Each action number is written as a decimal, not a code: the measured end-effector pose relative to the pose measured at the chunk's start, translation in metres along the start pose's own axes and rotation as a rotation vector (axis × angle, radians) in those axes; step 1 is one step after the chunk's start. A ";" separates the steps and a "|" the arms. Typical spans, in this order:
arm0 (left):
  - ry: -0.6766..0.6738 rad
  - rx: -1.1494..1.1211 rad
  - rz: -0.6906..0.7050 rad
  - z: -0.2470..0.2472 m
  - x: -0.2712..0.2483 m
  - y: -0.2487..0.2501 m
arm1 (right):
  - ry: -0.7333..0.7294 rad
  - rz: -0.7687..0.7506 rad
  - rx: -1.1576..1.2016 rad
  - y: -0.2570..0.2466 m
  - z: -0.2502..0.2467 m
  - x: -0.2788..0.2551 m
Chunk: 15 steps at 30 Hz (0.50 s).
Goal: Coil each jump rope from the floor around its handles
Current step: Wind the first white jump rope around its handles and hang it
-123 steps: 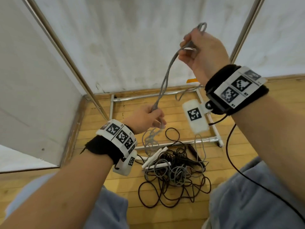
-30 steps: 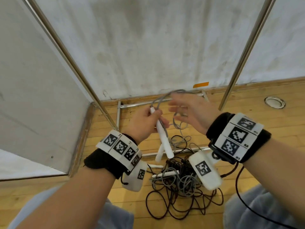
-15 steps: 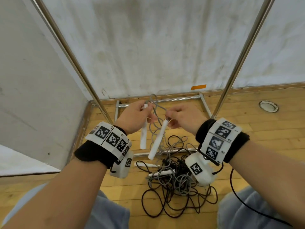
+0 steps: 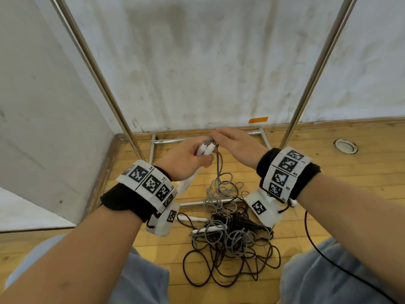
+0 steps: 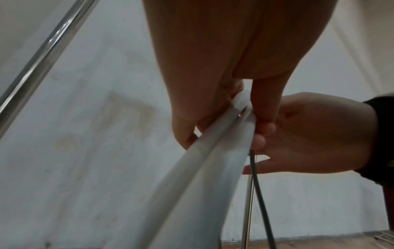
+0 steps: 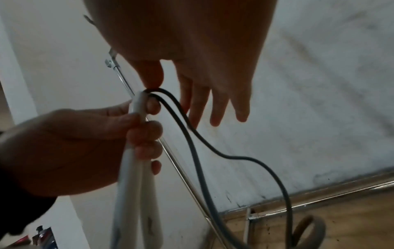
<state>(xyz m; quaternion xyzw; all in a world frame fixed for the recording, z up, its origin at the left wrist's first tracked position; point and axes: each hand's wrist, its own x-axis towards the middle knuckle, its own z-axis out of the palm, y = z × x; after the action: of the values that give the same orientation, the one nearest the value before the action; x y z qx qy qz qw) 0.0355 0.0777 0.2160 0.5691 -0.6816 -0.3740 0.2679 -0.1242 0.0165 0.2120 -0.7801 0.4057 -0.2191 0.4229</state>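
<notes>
My left hand (image 4: 186, 161) grips two white handles (image 4: 206, 149) side by side, tops pointing up and away. Their grey rope (image 4: 219, 170) leaves the handle tops and hangs down to a tangled pile of grey and dark ropes (image 4: 230, 238) on the wooden floor. My right hand (image 4: 236, 145) hovers over the handle tops with its fingers straight. In the right wrist view its thumb (image 6: 152, 77) touches the rope (image 6: 192, 134) where it leaves the handles (image 6: 136, 168). The left wrist view shows both handles (image 5: 202, 168) under my curled fingers (image 5: 183, 133).
Two more white handles (image 4: 192, 218) (image 4: 210, 228) lie in the pile. A metal rack stands over it, with slanted poles (image 4: 98, 69) (image 4: 315, 69) and floor bars (image 4: 166, 140). White walls close the corner. A round floor fitting (image 4: 345, 146) sits right. My knees (image 4: 328, 270) flank the pile.
Half a second ago each hand held one handle, apart. Now both handles lie together in my left hand, and my right hand has let go and opened over their tops.
</notes>
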 end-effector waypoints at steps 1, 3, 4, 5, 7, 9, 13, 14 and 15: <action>-0.023 -0.003 0.015 -0.002 -0.002 0.001 | -0.045 -0.019 -0.004 -0.001 0.000 -0.002; -0.057 -0.010 0.024 -0.005 -0.003 0.002 | -0.118 -0.017 0.023 -0.003 -0.003 -0.003; -0.060 -0.001 0.012 -0.006 -0.004 0.002 | -0.149 -0.002 0.034 -0.002 -0.005 -0.004; -0.046 0.017 -0.012 -0.006 -0.005 0.002 | -0.170 0.017 0.049 -0.002 -0.005 -0.004; 0.001 0.038 -0.058 -0.004 -0.004 0.000 | -0.175 0.043 0.125 -0.002 -0.008 -0.002; 0.035 0.054 -0.098 -0.005 -0.001 -0.003 | -0.128 0.038 0.230 -0.004 -0.011 0.000; 0.043 0.047 -0.127 -0.005 0.000 -0.012 | 0.054 0.027 0.512 -0.010 -0.020 0.009; 0.078 0.027 -0.104 -0.004 0.001 -0.014 | 0.109 0.033 0.548 -0.010 -0.023 0.012; 0.135 0.012 -0.083 -0.003 0.001 -0.015 | 0.158 0.036 0.555 -0.010 -0.026 0.013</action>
<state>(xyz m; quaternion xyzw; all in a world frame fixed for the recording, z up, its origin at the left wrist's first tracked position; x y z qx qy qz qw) 0.0464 0.0746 0.2057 0.6223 -0.6401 -0.3414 0.2940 -0.1295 -0.0037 0.2345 -0.6077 0.3755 -0.3742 0.5913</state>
